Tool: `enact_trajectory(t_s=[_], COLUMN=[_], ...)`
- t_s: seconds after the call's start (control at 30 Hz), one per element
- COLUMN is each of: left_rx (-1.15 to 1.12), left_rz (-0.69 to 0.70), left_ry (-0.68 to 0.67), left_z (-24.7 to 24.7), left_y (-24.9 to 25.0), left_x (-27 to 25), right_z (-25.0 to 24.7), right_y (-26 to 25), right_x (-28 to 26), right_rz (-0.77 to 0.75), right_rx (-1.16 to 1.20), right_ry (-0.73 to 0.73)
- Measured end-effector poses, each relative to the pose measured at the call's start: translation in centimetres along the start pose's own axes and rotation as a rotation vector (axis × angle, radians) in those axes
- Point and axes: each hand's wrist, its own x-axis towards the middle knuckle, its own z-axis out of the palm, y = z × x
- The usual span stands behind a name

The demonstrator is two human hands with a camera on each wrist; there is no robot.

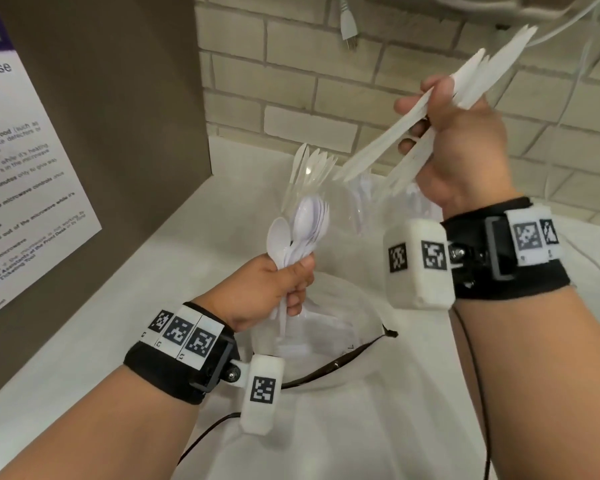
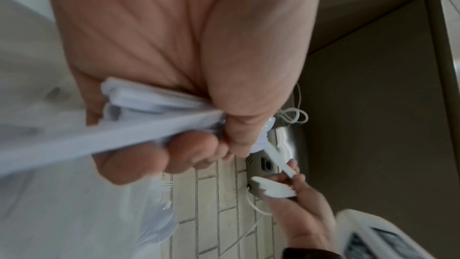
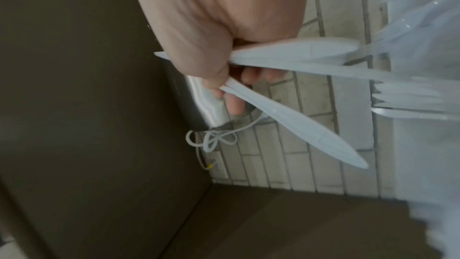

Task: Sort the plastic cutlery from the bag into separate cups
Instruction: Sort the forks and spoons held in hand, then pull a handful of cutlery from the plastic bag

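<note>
- The left hand (image 1: 274, 285) had its grip curled tight round a bunch of white spoons (image 1: 300, 226), bowls up, just left of the clear bag (image 1: 329, 209).
- The bag stood over the white table (image 1: 174, 244), forks (image 1: 314, 164) poking from it.
- The right hand (image 1: 465, 147), above and right of the bag, clenched a fan of knives (image 1: 388, 140).

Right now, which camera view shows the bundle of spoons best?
The head view: the spoons fan out, bowls up, above the gripping left hand. The left wrist view shows only blurred handles in the fist. In the right wrist view I cannot pick them out.
</note>
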Motion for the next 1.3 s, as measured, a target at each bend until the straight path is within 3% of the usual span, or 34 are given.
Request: enact_trajectory(t_s=[0.2, 0.33, 0.43, 0.57, 0.77, 0.97, 1.17, 1.23, 1.3], left_rx=[-0.066, -0.156, -0.209, -0.248, -0.284, -0.281, -0.255, -0.239, -0.226], left_rz=[-0.004, 0.002, -0.033, -0.059, -0.084, -0.092, -0.082, -0.07, -0.054], left_ry=[0.138, 0.21, 0.251, 0.289, 0.289, 0.289, 0.254, 0.219, 0.18], left_z=[-1.7, -3.4, -4.4, -5.1, -5.6, -5.1, -4.0, -3.6, -3.0], left_y=[1.9, 3.4, 3.5, 3.1, 2.4, 2.4, 3.3, 3.6, 3.9], left_x=[1.1, 2.2, 3.4, 5.0, 6.0, 6.1, 5.7, 5.4, 5.0], right_z=[2.9, 5.6, 7.2, 8.4, 7.3, 6.7, 6.7, 6.5, 6.0], right_y=[4.3, 7.9, 10.7, 14.9, 20.1, 19.7, 15.5, 13.3, 10.7], right_x=[5.6, 8.6, 10.9, 13.1, 14.3, 14.6, 12.6, 11.3, 8.7], right_rz=[-0.038, -0.206, -0.237, -0.156, 0.14, 0.205, 0.036, 0.043, 0.149], right_rx=[-0.099, -0.175, -0.158, -0.167, -0.344, -0.531, -0.63, -0.529, -0.311], right_ry=[-0.042, -0.058, -0.084, -0.08, -0.107, -0.118, -0.109, -0.098, -0.151])
